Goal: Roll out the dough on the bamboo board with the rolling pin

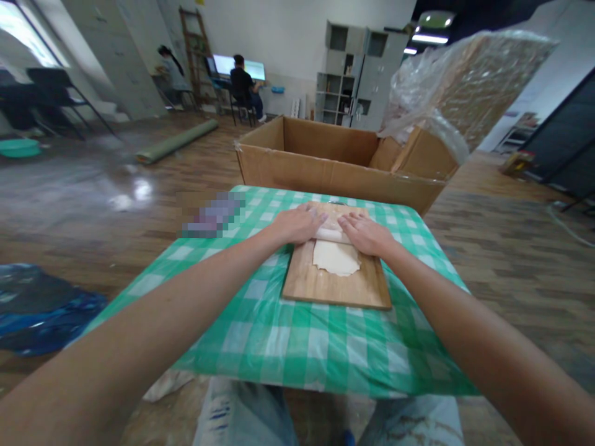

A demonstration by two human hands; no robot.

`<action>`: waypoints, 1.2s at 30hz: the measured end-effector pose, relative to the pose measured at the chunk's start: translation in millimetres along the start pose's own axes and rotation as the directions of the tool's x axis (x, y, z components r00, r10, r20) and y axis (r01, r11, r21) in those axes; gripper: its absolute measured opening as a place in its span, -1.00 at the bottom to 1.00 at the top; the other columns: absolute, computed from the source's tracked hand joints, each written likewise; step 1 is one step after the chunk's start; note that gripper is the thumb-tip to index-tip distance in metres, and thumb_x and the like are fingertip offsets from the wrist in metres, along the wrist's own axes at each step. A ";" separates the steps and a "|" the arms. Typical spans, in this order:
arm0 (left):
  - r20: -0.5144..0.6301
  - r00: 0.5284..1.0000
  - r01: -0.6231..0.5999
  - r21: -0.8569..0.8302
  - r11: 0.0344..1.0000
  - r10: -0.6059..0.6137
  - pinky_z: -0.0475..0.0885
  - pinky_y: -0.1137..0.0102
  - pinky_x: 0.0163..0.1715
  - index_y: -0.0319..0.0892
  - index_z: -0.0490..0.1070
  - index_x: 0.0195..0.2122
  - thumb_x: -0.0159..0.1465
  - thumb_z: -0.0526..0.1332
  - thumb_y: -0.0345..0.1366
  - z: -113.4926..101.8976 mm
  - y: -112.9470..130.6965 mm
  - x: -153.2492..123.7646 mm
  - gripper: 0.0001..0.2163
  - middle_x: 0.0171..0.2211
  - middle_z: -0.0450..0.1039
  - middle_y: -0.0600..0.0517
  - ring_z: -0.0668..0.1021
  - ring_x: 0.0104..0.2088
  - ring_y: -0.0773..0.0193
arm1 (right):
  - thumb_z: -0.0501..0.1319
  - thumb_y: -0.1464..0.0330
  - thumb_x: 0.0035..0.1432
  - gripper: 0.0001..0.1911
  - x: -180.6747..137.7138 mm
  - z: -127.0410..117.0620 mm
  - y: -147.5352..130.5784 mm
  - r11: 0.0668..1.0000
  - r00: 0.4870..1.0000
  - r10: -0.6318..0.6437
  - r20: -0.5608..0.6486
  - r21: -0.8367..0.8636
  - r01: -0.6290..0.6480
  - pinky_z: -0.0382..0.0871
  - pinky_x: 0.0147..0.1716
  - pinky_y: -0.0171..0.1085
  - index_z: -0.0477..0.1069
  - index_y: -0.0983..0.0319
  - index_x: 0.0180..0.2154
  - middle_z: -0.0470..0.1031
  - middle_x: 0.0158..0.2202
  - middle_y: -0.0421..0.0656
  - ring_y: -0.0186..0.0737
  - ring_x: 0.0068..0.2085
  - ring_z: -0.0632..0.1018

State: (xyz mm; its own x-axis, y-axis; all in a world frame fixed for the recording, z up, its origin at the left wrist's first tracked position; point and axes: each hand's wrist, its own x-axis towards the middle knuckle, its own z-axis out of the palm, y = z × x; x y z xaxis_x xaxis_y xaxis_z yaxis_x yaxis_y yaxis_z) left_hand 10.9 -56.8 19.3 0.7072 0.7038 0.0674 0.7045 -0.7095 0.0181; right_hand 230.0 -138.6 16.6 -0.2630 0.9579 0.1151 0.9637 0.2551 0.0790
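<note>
A pale rolling pin (332, 236) lies crosswise on a sheet of flattened dough (337, 259), which has an uneven edge. Under both is a wooden cutting board (334, 295). My left hand (301, 224) is over the pin's left end, fingers reaching forward and inward. Over the right end rests my right hand (366, 233), its fingers angled toward the left one. Both palms press down on the pin and hide its ends. Part of the dough shows beyond the pin, between my fingertips.
A green-and-white checked cloth (260, 334) covers the table. A blurred-out item (214, 215) lies at its left edge. Just beyond stands a large cardboard box (307, 162) with plastic-wrapped material (483, 87). Two people sit at the back; a rolled mat (179, 141) lies on the floor.
</note>
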 end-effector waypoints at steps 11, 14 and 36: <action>-0.168 0.985 0.031 0.005 0.999 -0.030 0.45 0.13 0.09 -0.20 0.39 0.23 0.55 -0.22 0.05 -1.5 33.6 -71.9 -0.42 0.24 0.44 -0.20 0.53 0.18 -0.05 | -0.30 0.05 0.53 -0.22 -61.6 -12.3 -46.1 0.992 0.986 0.122 -0.114 0.030 -0.119 0.33 0.25 0.06 0.24 0.53 0.34 0.32 0.37 0.27 0.19 0.41 0.30; -0.252 0.968 0.012 0.053 0.999 0.002 0.16 0.03 0.39 -0.29 0.26 0.37 0.52 -0.11 0.10 1.4 45.4 -100.0 -0.37 0.38 0.30 -0.24 0.32 0.39 -0.15 | -0.25 0.01 0.51 -0.14 -87.5 -7.9 -59.4 0.998 0.986 0.066 -0.156 0.012 -0.065 0.11 0.40 0.10 0.10 0.65 0.40 0.14 0.44 0.34 0.21 0.49 0.13; -0.082 0.996 0.041 -0.071 0.997 -0.047 0.44 0.17 -0.05 -0.11 0.49 0.03 0.54 -0.31 0.03 -1.7 17.7 -31.6 -0.40 0.09 0.55 -0.09 0.59 0.04 0.00 | -0.34 0.14 0.55 -0.31 -22.4 -6.5 -12.3 0.996 0.999 0.043 0.030 0.078 -0.046 0.31 0.27 0.10 0.38 0.25 0.30 0.41 0.34 0.05 0.13 0.38 0.35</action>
State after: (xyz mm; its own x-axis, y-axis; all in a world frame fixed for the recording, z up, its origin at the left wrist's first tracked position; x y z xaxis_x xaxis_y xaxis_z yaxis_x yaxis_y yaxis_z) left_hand 1.0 -91.6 19.2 0.6661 0.7310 0.1481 0.7268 -0.6807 0.0915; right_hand 223.7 -164.1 19.5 -0.2195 0.9716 0.0883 0.9753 0.2207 -0.0042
